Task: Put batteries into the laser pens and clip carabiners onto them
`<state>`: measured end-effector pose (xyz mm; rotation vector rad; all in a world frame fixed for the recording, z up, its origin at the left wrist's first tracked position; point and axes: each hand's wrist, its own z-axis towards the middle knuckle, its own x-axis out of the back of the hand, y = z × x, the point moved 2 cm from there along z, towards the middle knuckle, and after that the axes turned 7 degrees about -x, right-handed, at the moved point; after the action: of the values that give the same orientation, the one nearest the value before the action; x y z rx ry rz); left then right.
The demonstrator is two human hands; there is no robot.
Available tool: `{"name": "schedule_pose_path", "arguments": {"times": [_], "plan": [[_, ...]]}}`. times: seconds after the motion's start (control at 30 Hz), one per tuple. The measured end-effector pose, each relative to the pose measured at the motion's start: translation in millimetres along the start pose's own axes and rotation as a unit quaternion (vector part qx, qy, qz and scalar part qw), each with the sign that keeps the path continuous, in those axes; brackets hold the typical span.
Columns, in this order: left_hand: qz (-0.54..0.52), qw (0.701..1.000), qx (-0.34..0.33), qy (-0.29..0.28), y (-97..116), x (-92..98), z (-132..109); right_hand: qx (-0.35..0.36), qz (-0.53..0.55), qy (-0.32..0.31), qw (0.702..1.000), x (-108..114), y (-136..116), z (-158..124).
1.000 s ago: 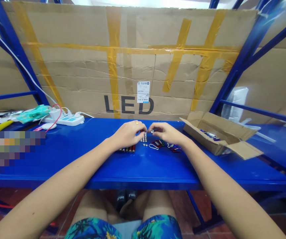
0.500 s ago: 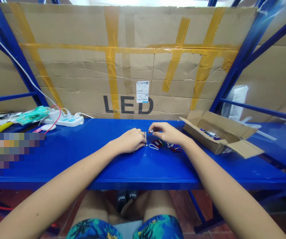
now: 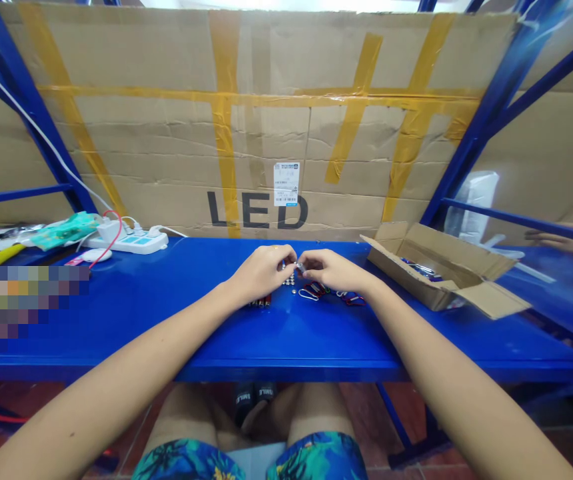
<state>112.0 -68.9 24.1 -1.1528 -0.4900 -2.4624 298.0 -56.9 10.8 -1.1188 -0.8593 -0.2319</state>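
My left hand (image 3: 269,268) is over the middle of the blue table (image 3: 296,340), its thumb and forefinger closed on something too small to make out. Fingertip to fingertip with it, my right hand (image 3: 334,270) pinches a small silvery piece (image 3: 300,266). Just below the hands lie several small silvery round pieces (image 3: 289,281) in short rows. Partly hidden under my left wrist is a row of red tubes with metal ends (image 3: 261,301). Near my right hand lie several coloured carabiners (image 3: 311,292), among them silver, red and green ones.
An open cardboard box (image 3: 416,277) with metal items stands at the right. A white power strip (image 3: 139,242) with cables is at the back left. A large cardboard sheet (image 3: 166,153) closes off the back. Another person's hand (image 3: 566,241) shows at the right edge.
My left hand has lifted off the silvery pieces and moved up to meet my right hand's fingertips, uncovering the red tubes. Another person's hand has appeared at the right edge.
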Motion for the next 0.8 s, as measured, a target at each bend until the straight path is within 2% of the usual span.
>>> {"name": "schedule_pose_path", "arguments": {"times": [0.2,0.37,0.47,0.63,0.8], "plan": [[-0.003,0.997,-0.071,0.031,3,-3.3,-1,0.002,0.091,-0.029,0.995,-3,-6,0],[0.025,0.999,-0.024,0.008,4,0.8,-3,0.014,0.047,-0.002,0.999,2,-2,1],[0.069,0.996,-0.039,-0.05,6,-0.9,-4,0.013,0.0,0.026,1.0,7,4,2],[0.14,0.968,-0.101,-0.181,7,-11.9,-8,0.009,-0.031,0.04,0.999,8,7,2],[0.157,0.955,-0.118,-0.222,6,-19.0,-10,0.003,-0.043,0.034,0.998,7,5,1]]}}
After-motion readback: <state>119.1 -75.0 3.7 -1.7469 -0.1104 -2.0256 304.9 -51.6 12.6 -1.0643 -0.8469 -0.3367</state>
